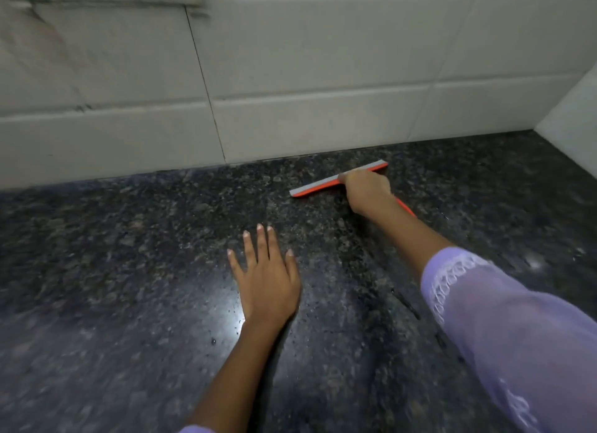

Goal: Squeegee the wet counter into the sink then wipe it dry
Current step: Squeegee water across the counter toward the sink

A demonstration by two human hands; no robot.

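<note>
Right hand (366,190): fingers curled around the handle of the squeegee (326,182), gripping it just behind the blade, right of centre in the frame. The grip covers the junction of handle and blade; a short length of orange handle shows past the wrist toward the lower right.

Left hand (266,277): flat, palm down, fingers straight and slightly spread, resting on the counter (113,271) at centre frame. It holds nothing.

Containers: none in view; the sink does not appear.

Squeegee: orange body with a grey blade strip, blade edge down on the counter near the base of the wall. Its blade runs along a line from centre-left up toward the upper right, roughly parallel to the wall tiles (307,77). The handle lies across that line, pointing toward the lower right.

Counter: dark speckled stone, with scattered water droplets and a bright reflection beside the left wrist. A lilac sleeve (517,335) covers the right forearm at lower right.
</note>
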